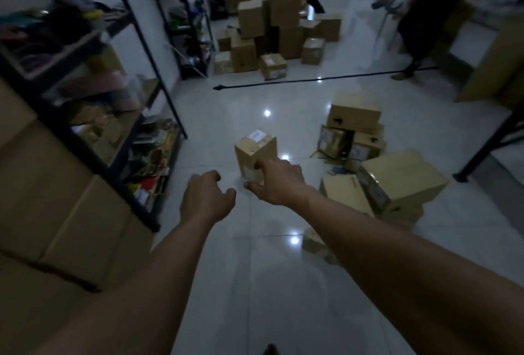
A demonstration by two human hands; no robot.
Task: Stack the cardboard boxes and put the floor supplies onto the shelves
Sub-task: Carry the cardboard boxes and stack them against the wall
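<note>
Our left hand [208,197] hangs over the glossy tiled floor [255,269], its fingers [215,176] loosely curled and holding nothing. Just to its right, our right hand [279,184] is stretched forward with fingers [262,164] spread apart. Their tips lie against the lower front of a small upright cardboard box [255,153], and we cannot tell whether they touch it. That box stands alone on the floor with a white label on top.

At the near left sit large cartons [65,198], beside a black shelving rack [113,139] crowded with mixed supplies. To the right lies a tumbled cluster of boxes [397,181], some tilted against each other. Farther off, a thin black rod [312,80] lies across the floor. Beyond it a tall pile of boxes [272,28] stands, and a person's legs [411,28] show at the far right.
</note>
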